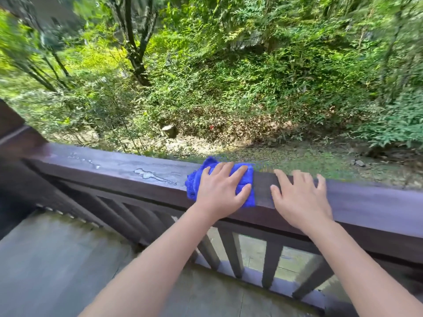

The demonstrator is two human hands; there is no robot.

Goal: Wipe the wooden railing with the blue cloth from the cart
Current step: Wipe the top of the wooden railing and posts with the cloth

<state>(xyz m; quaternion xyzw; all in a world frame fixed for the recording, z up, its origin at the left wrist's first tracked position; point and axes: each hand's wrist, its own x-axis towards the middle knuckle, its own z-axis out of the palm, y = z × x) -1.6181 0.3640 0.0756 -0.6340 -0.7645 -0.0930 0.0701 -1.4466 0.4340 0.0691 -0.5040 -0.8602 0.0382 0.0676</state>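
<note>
- The blue cloth (246, 181) is found on the flat top of the wooden railing (128, 170), bunched into a rough pad, with one edge hanging slightly over the near face.
- The cloth is covered by the left hand (220, 192), which is laid flat with fingers spread and palm pressed down; nothing is pinched.
- The right hand (299, 199) is set flat on bare rail just beside the cloth, fingers spread and curled slightly over the far edge; nothing is held by it and the cloth is not touched by it.
- The long axis of the railing is seen to run from upper left to lower right across the view, so any stroke is judged to be bound to that line.
- Puddles of water (146, 173) are seen on the rail top to the left of the cloth, well apart from the right hand; a darker, duller strip is seen between the two hands.
- The unwiped wet stretch is therefore judged to lie leftward from the cloth, along the rail's axis, and the left hand is the nearer one.
- The cart is not seen in this view.
</note>
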